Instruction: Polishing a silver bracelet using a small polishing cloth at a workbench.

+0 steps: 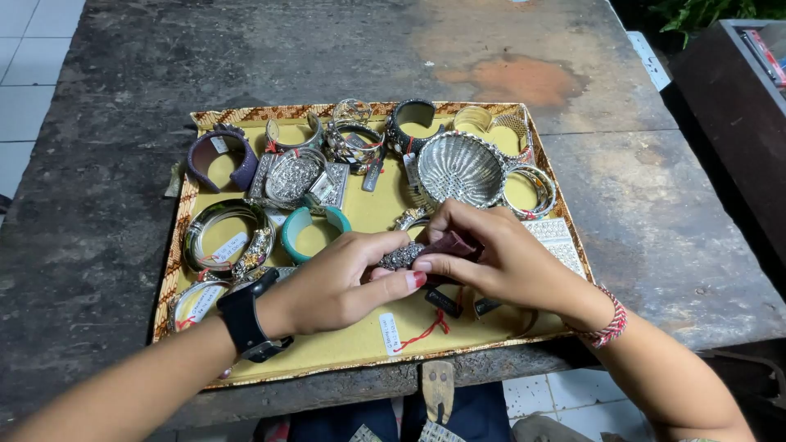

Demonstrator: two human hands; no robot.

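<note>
Left hand [340, 282] and right hand [491, 258] both pinched on a studded silver bracelet [403, 256] with dark red band, over yellow tray [360, 344] at bench [655, 229] front edge, teal bangle [313, 230] just beside

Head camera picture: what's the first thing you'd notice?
Two hands meet over the front of a yellow tray: the left hand and right hand pinch a sparkly silver bracelet with a dark red part. Behind them, a big silver cuff and a teal bangle stand out among many bracelets.

A teal bangle [315, 232], a purple cuff [221, 155] and a silver mesh cuff [461, 169] lie in the yellow tray [344, 348].
</note>
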